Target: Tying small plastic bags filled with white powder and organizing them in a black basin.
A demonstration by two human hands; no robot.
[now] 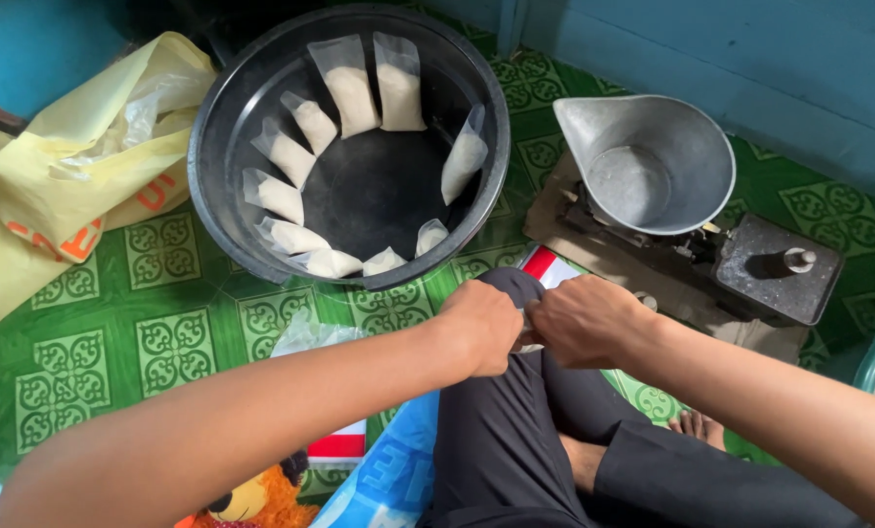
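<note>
About a dozen filled packets [351, 90] line the black basin [224, 88]; left hand [483, 326] and right hand [584, 320] pinch another small packet [528, 344] shut, scale pan [652, 161] sits empty.

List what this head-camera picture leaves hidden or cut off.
- Head view: whatever the left hand and right hand pinch is covered by the fingers.
- Yellow plastic bag: cut by the left edge.
- Stuffed toy: cut by the bottom edge.
- Scale base: partly behind its metal scoop.

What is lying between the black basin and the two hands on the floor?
In the head view, only bare green patterned floor separates the black basin from the left hand and right hand; nothing else lies there.
</note>
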